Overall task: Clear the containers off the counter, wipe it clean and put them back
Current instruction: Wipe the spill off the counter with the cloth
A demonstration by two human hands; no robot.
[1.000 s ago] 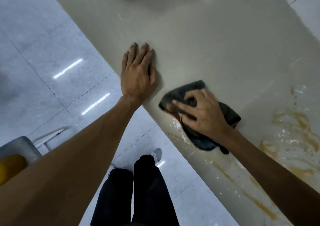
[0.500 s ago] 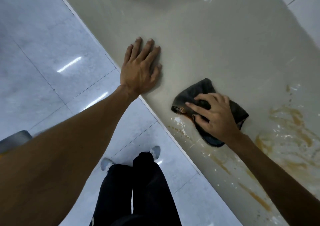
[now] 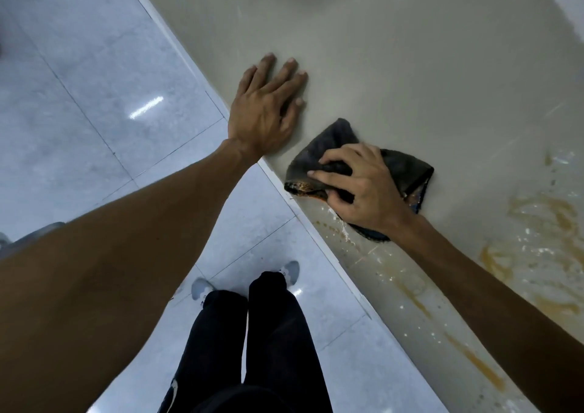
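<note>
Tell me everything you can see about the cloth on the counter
The cloth is dark grey, soft and fuzzy like microfibre, folded into a crumpled pad with a bluish layer showing at its near edge. Its left corner is wet and stained orange-brown. It lies flat on the counter, that corner at the front edge, beside brown smears. The right hand presses on its middle, fingers curled into the fabric.
</note>
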